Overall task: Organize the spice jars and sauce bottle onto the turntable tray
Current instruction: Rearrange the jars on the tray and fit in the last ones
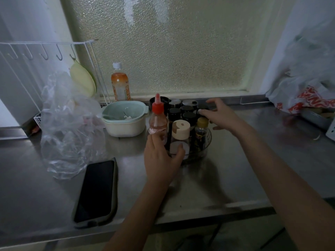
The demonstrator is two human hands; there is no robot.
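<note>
A round clear turntable tray [208,142] stands mid-counter, crowded with several black-lidded spice jars [188,115], a jar with a cream lid [181,130], a small yellow-capped dark bottle [202,130] and a red-capped sauce bottle [158,120] at its left edge. My left hand [161,160] rests against the tray's near-left rim, fingers spread around the cream-lidded jar's base. My right hand [221,115] lies on the tray's far-right side, its fingers touching a black-lidded jar there.
A phone [96,192] lies near the front edge at left. A crumpled clear plastic bag [68,127], a pale bowl [125,120] and an orange drink bottle [120,84] stand left of the tray. A wire rack [45,51] is behind. Bags [308,98] sit at right.
</note>
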